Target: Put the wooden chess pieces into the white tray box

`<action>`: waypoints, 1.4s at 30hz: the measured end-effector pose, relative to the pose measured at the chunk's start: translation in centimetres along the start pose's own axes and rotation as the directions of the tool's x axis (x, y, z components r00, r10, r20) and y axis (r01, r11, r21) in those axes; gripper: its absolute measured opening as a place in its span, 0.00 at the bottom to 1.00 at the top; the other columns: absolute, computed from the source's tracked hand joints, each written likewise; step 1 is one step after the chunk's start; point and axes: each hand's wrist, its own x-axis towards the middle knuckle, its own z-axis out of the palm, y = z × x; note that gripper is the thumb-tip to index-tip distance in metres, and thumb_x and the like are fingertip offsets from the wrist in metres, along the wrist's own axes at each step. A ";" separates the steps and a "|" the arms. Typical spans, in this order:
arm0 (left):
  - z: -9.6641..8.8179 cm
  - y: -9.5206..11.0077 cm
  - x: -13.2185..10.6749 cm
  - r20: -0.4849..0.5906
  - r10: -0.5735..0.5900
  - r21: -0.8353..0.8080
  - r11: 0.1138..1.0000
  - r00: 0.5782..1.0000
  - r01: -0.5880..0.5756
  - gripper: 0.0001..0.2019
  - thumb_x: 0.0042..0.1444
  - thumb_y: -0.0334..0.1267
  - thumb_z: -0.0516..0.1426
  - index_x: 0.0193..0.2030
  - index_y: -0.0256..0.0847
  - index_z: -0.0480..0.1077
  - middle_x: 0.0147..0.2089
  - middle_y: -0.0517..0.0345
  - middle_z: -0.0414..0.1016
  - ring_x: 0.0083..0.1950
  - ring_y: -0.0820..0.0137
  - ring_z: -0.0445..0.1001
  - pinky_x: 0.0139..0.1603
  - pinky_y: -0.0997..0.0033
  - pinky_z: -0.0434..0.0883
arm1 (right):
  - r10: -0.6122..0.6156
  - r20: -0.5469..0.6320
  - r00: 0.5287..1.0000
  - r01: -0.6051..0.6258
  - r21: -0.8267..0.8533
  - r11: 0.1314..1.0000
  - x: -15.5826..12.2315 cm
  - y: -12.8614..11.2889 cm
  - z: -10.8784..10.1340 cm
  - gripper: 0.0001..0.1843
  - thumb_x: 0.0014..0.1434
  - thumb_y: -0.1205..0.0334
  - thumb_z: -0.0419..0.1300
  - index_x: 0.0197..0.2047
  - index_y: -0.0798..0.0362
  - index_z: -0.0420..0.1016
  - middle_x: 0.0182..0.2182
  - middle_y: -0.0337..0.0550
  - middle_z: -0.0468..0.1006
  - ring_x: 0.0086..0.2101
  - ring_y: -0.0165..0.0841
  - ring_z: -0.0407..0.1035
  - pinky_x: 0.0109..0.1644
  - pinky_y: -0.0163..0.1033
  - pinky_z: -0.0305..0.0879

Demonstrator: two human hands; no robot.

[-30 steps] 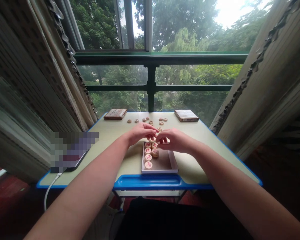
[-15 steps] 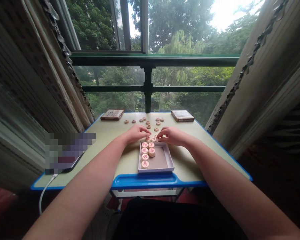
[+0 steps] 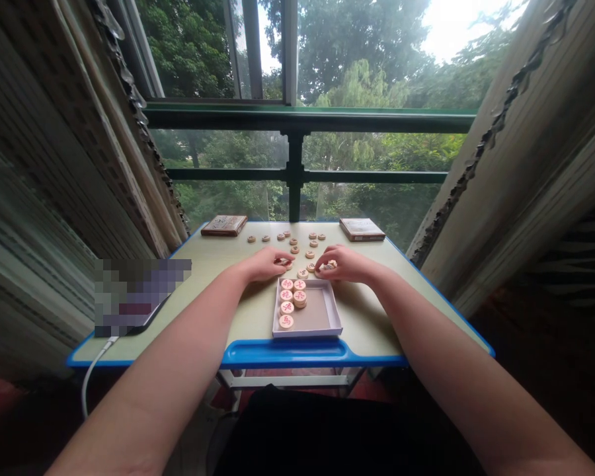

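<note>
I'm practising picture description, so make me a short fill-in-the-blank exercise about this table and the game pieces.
1. The pieces in the open box carry ____ characters.
2. They are grouped toward the box's ____ side in the picture.
3. Both the left hand and right hand are beyond the box's ____ edge, near loose pieces.
4. The trough at the near edge of the table is ____.

Missing words: red; left; far; blue.

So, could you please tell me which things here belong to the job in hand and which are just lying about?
In use, it seems:
tray
pieces in the tray
loose pieces, some beside the left hand and right hand

Probably just lying about:
left flat box
right flat box
pixelated device
white cable
</note>
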 end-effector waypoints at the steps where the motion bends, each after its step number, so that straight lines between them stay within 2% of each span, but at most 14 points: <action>1: 0.0 0.0 0.0 -0.011 -0.011 0.021 1.000 1.000 0.012 0.21 0.45 0.42 0.59 0.48 0.41 0.74 0.50 0.53 0.75 0.49 0.62 0.71 0.52 0.67 0.66 | 0.009 0.002 1.000 -0.009 -0.009 1.000 0.0 0.1 0.0 0.11 0.49 0.59 0.62 0.37 0.50 0.80 0.37 0.46 0.74 0.41 0.38 0.66 0.45 0.38 0.62; 5: 0.0 0.5 -0.1 -0.078 -0.063 0.052 0.996 0.995 0.067 0.19 0.45 0.43 0.59 0.45 0.40 0.75 0.44 0.53 0.77 0.44 0.63 0.72 0.47 0.66 0.68 | 0.012 0.007 1.000 -0.012 0.001 1.000 0.2 0.6 0.3 0.12 0.48 0.57 0.63 0.38 0.50 0.79 0.39 0.45 0.75 0.43 0.39 0.65 0.47 0.40 0.61; 7: 0.0 0.8 -0.1 -0.120 -0.056 0.037 0.997 0.991 0.061 0.19 0.45 0.42 0.60 0.45 0.39 0.75 0.43 0.53 0.77 0.42 0.64 0.72 0.45 0.67 0.69 | 0.023 0.027 0.999 -0.025 0.058 0.998 0.4 0.8 0.5 0.12 0.48 0.57 0.63 0.37 0.50 0.79 0.38 0.43 0.77 0.41 0.37 0.66 0.46 0.39 0.61; 12: 0.3 0.7 0.1 -0.265 -0.069 -0.082 0.995 0.962 0.049 0.20 0.44 0.43 0.61 0.45 0.38 0.75 0.44 0.52 0.77 0.39 0.66 0.73 0.44 0.66 0.70 | 0.202 -0.020 0.979 -0.189 0.266 0.945 0.0 -0.1 0.0 0.14 0.46 0.58 0.64 0.37 0.54 0.77 0.34 0.42 0.76 0.29 0.29 0.66 0.33 0.34 0.61; 14: 0.3 0.4 0.3 -0.298 -0.068 -0.123 0.992 0.952 0.032 0.21 0.44 0.44 0.61 0.45 0.37 0.75 0.45 0.50 0.77 0.38 0.66 0.74 0.43 0.65 0.71 | 0.134 0.043 0.990 -0.140 0.352 0.925 -0.5 -1.0 -0.6 0.17 0.47 0.59 0.63 0.40 0.55 0.76 0.32 0.40 0.74 0.26 0.26 0.64 0.30 0.32 0.59; 15: 0.3 0.2 0.3 -0.308 -0.064 -0.130 0.991 0.949 0.025 0.21 0.44 0.44 0.61 0.45 0.36 0.74 0.45 0.49 0.77 0.38 0.66 0.74 0.42 0.65 0.71 | 0.052 0.116 0.992 -0.094 0.394 0.914 -0.9 -1.5 -1.0 0.18 0.47 0.59 0.63 0.42 0.55 0.76 0.31 0.39 0.73 0.26 0.26 0.63 0.29 0.32 0.59; 17: 0.3 -0.1 0.5 -0.320 -0.054 -0.114 0.993 0.946 0.018 0.22 0.44 0.44 0.61 0.45 0.35 0.74 0.46 0.48 0.76 0.39 0.66 0.74 0.42 0.65 0.72 | -0.115 0.238 0.964 -0.002 0.443 0.897 -1.6 -2.4 -1.7 0.18 0.46 0.60 0.63 0.42 0.55 0.77 0.29 0.38 0.73 0.27 0.26 0.64 0.30 0.31 0.59; 19: 0.3 -0.3 0.5 -0.324 -0.050 -0.086 0.996 0.945 0.023 0.22 0.44 0.45 0.61 0.45 0.35 0.75 0.46 0.48 0.76 0.39 0.66 0.74 0.43 0.65 0.72 | -0.183 0.309 0.933 0.030 0.442 0.897 -2.2 -3.1 -2.0 0.16 0.46 0.62 0.63 0.41 0.55 0.77 0.29 0.39 0.73 0.29 0.27 0.65 0.32 0.32 0.61; 21: 0.3 -0.3 0.4 -0.322 -0.049 -0.064 0.998 0.946 0.030 0.21 0.44 0.45 0.60 0.44 0.36 0.75 0.45 0.49 0.77 0.39 0.66 0.74 0.43 0.66 0.72 | -0.175 0.342 0.923 0.015 0.422 0.907 -2.5 -3.6 -2.1 0.14 0.46 0.65 0.62 0.40 0.56 0.77 0.29 0.39 0.74 0.29 0.28 0.67 0.32 0.32 0.62; 26: 0.3 0.1 0.3 -0.322 -0.029 0.038 0.998 0.946 0.043 0.18 0.46 0.43 0.59 0.43 0.38 0.76 0.43 0.52 0.78 0.39 0.66 0.74 0.43 0.68 0.71 | -0.227 0.319 0.920 0.138 0.278 0.951 -2.7 -4.1 -1.6 0.07 0.45 0.70 0.62 0.31 0.56 0.77 0.28 0.39 0.75 0.29 0.28 0.66 0.32 0.31 0.60; 29: 0.3 0.3 0.3 -0.311 -0.029 0.080 0.995 0.950 0.057 0.17 0.46 0.41 0.59 0.43 0.39 0.76 0.42 0.54 0.78 0.38 0.67 0.74 0.42 0.69 0.71 | -0.187 0.322 0.928 0.132 0.185 0.974 -2.6 -4.1 -1.3 0.07 0.45 0.70 0.62 0.30 0.56 0.79 0.25 0.38 0.75 0.27 0.28 0.66 0.29 0.31 0.58; 33: 0.4 0.2 0.2 -0.301 -0.030 0.094 0.994 0.953 0.061 0.17 0.46 0.42 0.58 0.43 0.41 0.76 0.42 0.56 0.78 0.38 0.67 0.74 0.42 0.69 0.70 | -0.199 0.316 0.928 0.138 0.206 0.969 -2.8 -4.2 -1.3 0.07 0.46 0.69 0.61 0.32 0.56 0.78 0.28 0.40 0.76 0.28 0.28 0.67 0.30 0.30 0.59; 38: 0.4 0.1 0.3 -0.298 -0.036 0.087 0.994 0.954 0.064 0.17 0.46 0.42 0.58 0.43 0.41 0.76 0.42 0.56 0.78 0.38 0.67 0.73 0.42 0.69 0.70 | -0.203 0.400 0.894 0.106 0.252 0.962 -3.1 -4.5 -1.7 0.08 0.45 0.69 0.63 0.32 0.56 0.78 0.29 0.40 0.77 0.29 0.28 0.69 0.31 0.29 0.60; 42: 0.4 -0.1 0.4 -0.313 -0.046 0.068 0.995 0.949 0.070 0.18 0.46 0.41 0.59 0.45 0.39 0.75 0.42 0.54 0.78 0.38 0.67 0.74 0.42 0.70 0.71 | -0.186 0.357 0.915 0.102 0.240 0.965 -3.1 -4.6 -1.6 0.06 0.46 0.68 0.63 0.31 0.56 0.76 0.29 0.40 0.77 0.29 0.29 0.69 0.31 0.30 0.60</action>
